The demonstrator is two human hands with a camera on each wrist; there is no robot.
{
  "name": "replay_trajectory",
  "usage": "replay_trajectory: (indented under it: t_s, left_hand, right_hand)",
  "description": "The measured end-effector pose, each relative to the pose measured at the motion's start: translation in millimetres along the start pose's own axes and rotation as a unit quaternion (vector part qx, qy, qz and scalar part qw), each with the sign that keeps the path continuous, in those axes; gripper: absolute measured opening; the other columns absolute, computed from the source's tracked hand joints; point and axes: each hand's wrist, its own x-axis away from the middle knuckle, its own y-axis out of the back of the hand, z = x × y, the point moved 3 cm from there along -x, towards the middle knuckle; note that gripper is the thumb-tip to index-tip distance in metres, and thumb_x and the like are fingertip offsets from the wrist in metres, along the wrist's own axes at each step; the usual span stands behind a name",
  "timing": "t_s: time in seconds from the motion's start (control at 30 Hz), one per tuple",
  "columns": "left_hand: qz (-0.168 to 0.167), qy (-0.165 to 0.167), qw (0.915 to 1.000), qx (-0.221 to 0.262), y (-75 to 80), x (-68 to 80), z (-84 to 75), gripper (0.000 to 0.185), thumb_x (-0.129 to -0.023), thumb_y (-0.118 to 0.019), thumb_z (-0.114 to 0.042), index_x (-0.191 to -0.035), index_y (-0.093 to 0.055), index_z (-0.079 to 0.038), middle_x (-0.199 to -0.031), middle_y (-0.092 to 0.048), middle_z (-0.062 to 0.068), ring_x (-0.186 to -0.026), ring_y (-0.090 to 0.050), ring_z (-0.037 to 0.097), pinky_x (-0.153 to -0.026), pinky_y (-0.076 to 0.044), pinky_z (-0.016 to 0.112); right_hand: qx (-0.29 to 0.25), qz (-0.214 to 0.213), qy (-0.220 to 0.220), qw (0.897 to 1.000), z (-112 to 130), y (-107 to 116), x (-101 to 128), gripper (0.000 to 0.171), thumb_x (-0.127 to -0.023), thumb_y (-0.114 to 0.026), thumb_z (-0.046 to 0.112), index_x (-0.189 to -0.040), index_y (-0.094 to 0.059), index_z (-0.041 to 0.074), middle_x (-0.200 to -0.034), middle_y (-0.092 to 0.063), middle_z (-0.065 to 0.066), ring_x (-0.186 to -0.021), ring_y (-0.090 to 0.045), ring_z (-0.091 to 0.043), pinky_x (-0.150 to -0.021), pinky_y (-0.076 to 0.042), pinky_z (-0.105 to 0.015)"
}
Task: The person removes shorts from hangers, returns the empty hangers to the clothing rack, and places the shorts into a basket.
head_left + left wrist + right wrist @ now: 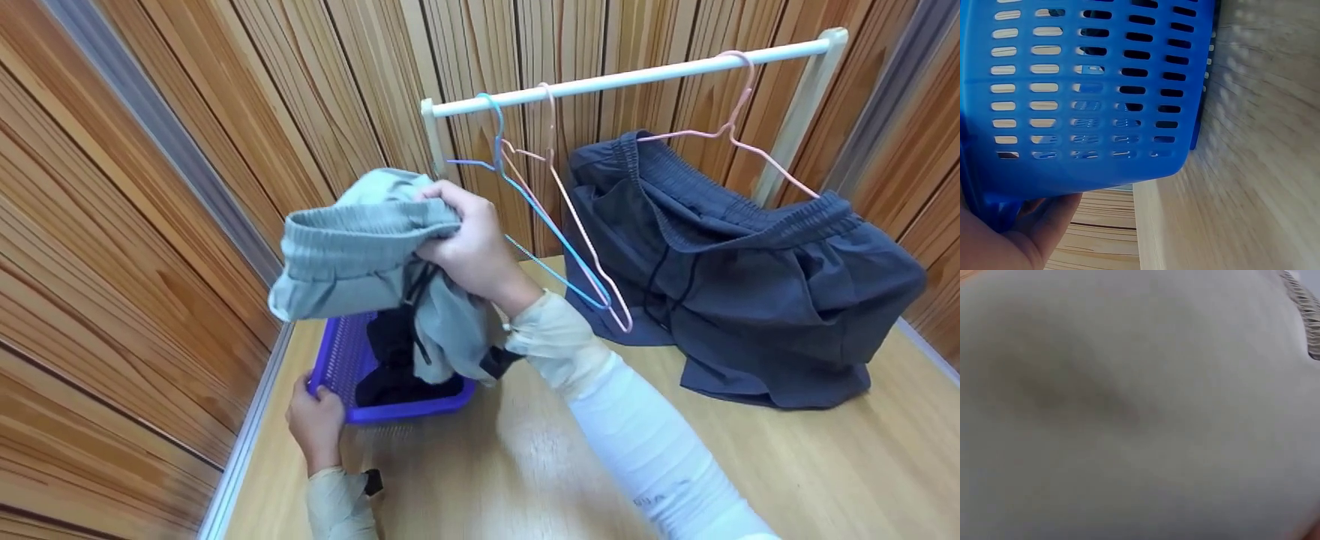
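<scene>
My right hand (469, 244) grips the elastic waistband of a pair of light grey shorts (360, 259), lifted above a blue slotted basket (341, 360). The grey cloth (1140, 405) fills the whole right wrist view. My left hand (316, 424) holds the basket's near left corner; in the left wrist view the basket wall (1084, 90) is close up with my palm (1010, 242) under its rim. Dark clothing (394, 367) lies inside the basket.
A white rail (637, 75) stands at the back of the wooden table (750, 465). A blue hanger (525, 202) and a pink hanger (577, 225) hang empty on it. Dark blue shorts (750, 292) hang on another pink hanger (739, 127). Wood-panel walls close in left and behind.
</scene>
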Motion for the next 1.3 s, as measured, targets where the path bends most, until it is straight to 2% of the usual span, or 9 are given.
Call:
replay_trajectory:
  t_s: [0.17,0.4,0.57,0.77,0.93,1.1,1.3]
  left_hand:
    - [-0.001,0.001,1.0,-0.007,0.8,0.2,1.7,0.051,-0.106,-0.04,-0.013,-0.154,-0.048,0.001,-0.151,-0.056,0.035,-0.138,-0.056,0.055,-0.118,-0.043,0.067]
    - [0.001,-0.006,1.0,0.007,-3.3,2.0,-2.9,0.05,-0.108,-0.039,-0.014,-0.154,-0.048,0.0,-0.147,-0.059,0.035,-0.131,-0.063,0.053,-0.11,-0.052,0.065]
    - [-0.023,-0.027,0.9994,0.003,-5.3,1.7,-2.0,0.046,-0.106,-0.043,-0.012,-0.149,-0.053,0.002,-0.142,-0.062,0.036,-0.129,-0.063,0.054,-0.11,-0.051,0.066]
    - [-0.024,-0.029,0.9993,0.004,-3.7,1.7,1.5,0.048,-0.106,-0.043,-0.011,-0.15,-0.052,0.004,-0.145,-0.061,0.036,-0.134,-0.06,0.054,-0.116,-0.047,0.065]
    - [-0.02,-0.019,0.9996,0.009,-2.2,2.0,2.6,0.048,-0.105,-0.044,-0.012,-0.15,-0.052,0.003,-0.146,-0.06,0.036,-0.136,-0.058,0.054,-0.118,-0.044,0.065]
    - [-0.024,-0.021,0.9995,0.001,-2.2,1.8,0.7,0.048,-0.105,-0.044,-0.011,-0.15,-0.053,0.002,-0.145,-0.061,0.035,-0.135,-0.059,0.053,-0.118,-0.044,0.065]
    - [-0.035,-0.024,0.9991,-0.009,-2.8,-0.3,-0.3,0.048,-0.104,-0.044,-0.011,-0.148,-0.055,0.001,-0.143,-0.062,0.035,-0.134,-0.059,0.055,-0.116,-0.044,0.066]
  right_hand:
    - [-0.055,-0.016,0.006,0.998,-2.6,-18.9,-22.5,0.044,-0.066,-0.061,-0.01,-0.109,-0.07,-0.004,-0.099,-0.068,-0.005,-0.091,-0.058,-0.01,-0.084,-0.048,-0.022]
    - [-0.144,-0.04,-0.002,0.989,4.9,-35.3,-56.1,0.047,-0.068,-0.059,-0.016,-0.113,-0.068,-0.004,-0.105,-0.068,-0.005,-0.095,-0.061,-0.009,-0.087,-0.052,-0.022]
    - [-0.155,-0.045,-0.012,0.987,-6.9,-42.6,-64.0,0.047,-0.069,-0.058,-0.017,-0.113,-0.068,-0.002,-0.106,-0.069,-0.007,-0.095,-0.062,-0.01,-0.087,-0.055,-0.024]
    - [-0.117,-0.064,-0.027,0.991,-55.7,-51.4,-52.8,0.047,-0.069,-0.061,-0.014,-0.114,-0.07,-0.005,-0.117,-0.074,-0.019,-0.098,-0.063,-0.008,-0.091,-0.053,-0.022]
    - [-0.112,-0.074,-0.069,0.989,-95.7,-56.5,-36.7,0.043,-0.07,-0.061,-0.013,-0.111,-0.07,-0.004,-0.111,-0.074,-0.015,-0.097,-0.062,-0.008,-0.09,-0.052,-0.021]
    - [-0.097,-0.059,-0.091,0.989,-125.2,-61.6,-21.7,0.039,-0.074,-0.06,-0.012,-0.111,-0.068,-0.004,-0.107,-0.071,-0.01,-0.097,-0.06,-0.01,-0.088,-0.05,-0.022]
    - [-0.076,-0.01,-0.124,0.989,-157.8,-65.0,-4.7,0.045,-0.079,-0.055,-0.013,-0.123,-0.065,-0.003,-0.122,-0.069,-0.017,-0.105,-0.06,-0.012,-0.095,-0.049,-0.021]
